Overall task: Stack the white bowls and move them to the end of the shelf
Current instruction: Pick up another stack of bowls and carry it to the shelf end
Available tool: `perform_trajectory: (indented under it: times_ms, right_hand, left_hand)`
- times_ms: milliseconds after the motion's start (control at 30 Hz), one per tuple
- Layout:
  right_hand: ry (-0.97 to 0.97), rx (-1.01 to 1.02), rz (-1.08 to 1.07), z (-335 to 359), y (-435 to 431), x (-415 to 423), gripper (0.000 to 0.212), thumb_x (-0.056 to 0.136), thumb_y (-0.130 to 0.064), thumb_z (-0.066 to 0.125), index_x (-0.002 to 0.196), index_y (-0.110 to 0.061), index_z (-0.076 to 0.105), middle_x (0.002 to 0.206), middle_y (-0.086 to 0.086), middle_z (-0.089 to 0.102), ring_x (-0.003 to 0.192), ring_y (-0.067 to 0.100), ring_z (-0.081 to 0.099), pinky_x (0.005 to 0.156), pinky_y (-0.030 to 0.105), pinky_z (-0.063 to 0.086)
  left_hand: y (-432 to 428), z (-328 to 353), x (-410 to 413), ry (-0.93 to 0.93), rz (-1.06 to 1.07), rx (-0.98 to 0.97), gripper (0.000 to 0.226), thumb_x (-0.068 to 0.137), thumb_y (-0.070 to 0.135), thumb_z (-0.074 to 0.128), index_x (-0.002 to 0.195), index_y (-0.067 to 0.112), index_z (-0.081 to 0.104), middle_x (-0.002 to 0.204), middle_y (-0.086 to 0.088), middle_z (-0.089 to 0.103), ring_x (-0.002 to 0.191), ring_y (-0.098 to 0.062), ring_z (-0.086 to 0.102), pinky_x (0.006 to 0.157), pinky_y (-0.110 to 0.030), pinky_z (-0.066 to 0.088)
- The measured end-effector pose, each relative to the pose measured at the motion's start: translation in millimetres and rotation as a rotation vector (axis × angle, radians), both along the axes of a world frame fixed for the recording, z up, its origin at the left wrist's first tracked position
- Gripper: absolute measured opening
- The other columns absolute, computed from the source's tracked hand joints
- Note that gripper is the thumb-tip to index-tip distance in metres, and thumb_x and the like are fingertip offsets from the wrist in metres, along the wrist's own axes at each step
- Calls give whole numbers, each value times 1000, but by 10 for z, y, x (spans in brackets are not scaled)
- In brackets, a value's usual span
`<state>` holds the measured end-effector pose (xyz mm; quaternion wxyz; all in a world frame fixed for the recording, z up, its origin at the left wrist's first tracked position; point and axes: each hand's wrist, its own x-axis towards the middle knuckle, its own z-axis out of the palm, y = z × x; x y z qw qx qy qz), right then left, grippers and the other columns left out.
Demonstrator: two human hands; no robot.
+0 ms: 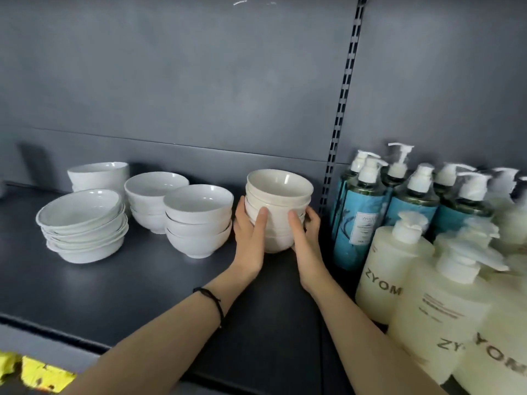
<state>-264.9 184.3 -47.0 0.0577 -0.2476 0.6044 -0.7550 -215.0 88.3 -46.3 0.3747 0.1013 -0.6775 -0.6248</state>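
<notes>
While both hands clasp it, the stack [278, 195] of cream-white bowls stands upright between the palms, its foot down at the dark shelf [137, 283]. Whether it rests there or hangs just clear cannot be told. The left hand [251, 240] curls round the stack's left side, with its thumb [261, 223] laid flat up the front wall. The right hand [308, 240] mirrors it on the right side, thumb up the front and fingers [312, 216] wrapped toward the back, where their tips are hidden.

Just left of the left fingers, near but apart, stands a second stack [198, 220] of three deep bowls. Behind it is a third stack [155, 201]. Farther left is a pile [82, 226] of shallow dishes, leaning a little, with a wide bowl [99, 175] behind it.

Just beyond the right fingers rises the slotted upright [339, 124]. Past it crowd pump bottles: blue bottles [353, 223] at the back and cream bottles [393, 269] marked ZYOM in front.

A thin black band [212, 300] circles the left wrist. Yellow tags [42, 372] show at the shelf's front edge, below the left forearm.
</notes>
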Motion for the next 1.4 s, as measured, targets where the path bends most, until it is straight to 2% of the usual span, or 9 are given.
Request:
perform_trajectory:
  times_ms: [100,233,333,433,533,633,800,1000,1400]
  right_hand:
    - [-28,-33,-123,7,-60,-7,75,62,-74,58,124,-38,38,138,0,45,125,17,50,105,44,46]
    - [-38,-166,-256,41,-33,-53,51,67,-73,49,97,-31,46,118,5,52,110,18,52,92,33,45]
    - [-18,-258,-284,22,-8,-8,50,79,-66,43,103,-23,50,110,-1,55,101,8,55,85,24,44]
    - [-1,-282,-272,39,17,19,61,82,-62,42,116,-13,52,109,-4,59,96,1,57,81,19,44]
    - [33,-264,-281,64,21,38,81,79,-66,39,134,-8,47,130,6,57,116,13,56,96,26,47]
    - [65,-251,-289,69,16,53,78,81,-66,37,137,-14,49,135,3,57,124,15,53,107,34,43]
    - [106,-242,-321,71,-27,141,69,86,-61,38,140,-20,48,136,-4,58,121,2,54,92,6,41]
    - [112,-266,-348,63,-55,264,77,80,-66,35,142,-23,47,135,-8,58,114,-14,52,83,-2,38]
    - [182,-316,-301,532,28,765,65,85,-62,38,139,-29,53,131,-18,61,122,-6,54,98,10,42]
  left_hand:
    - [-41,22,25,20,-14,2,91,76,70,48,151,25,22,154,9,33,144,-11,28,120,-42,24]
    - [-31,-3,124,30,-93,78,71,74,74,48,133,35,40,139,11,47,132,-7,43,116,-45,32]
    - [34,13,155,20,-27,115,59,68,74,46,113,37,44,117,9,52,116,-9,49,112,-45,36]
    - [71,42,172,23,5,54,76,65,78,45,121,27,43,116,11,51,118,-11,47,112,-43,36]
    - [44,-12,157,44,-1,-19,97,66,92,42,132,21,45,132,2,52,132,-19,42,113,-48,34]
    - [49,25,158,89,-78,-41,76,85,81,33,137,28,48,139,3,54,137,-22,41,114,-48,31]
    - [8,90,120,162,-205,92,65,90,69,36,131,25,58,130,1,65,128,-13,55,114,-44,36]
    - [69,89,135,229,-87,171,70,84,75,46,140,32,50,142,9,55,135,-8,47,116,-42,32]
    - [200,517,667,210,-83,328,58,76,72,46,111,32,70,114,2,74,113,-16,65,105,-45,46]
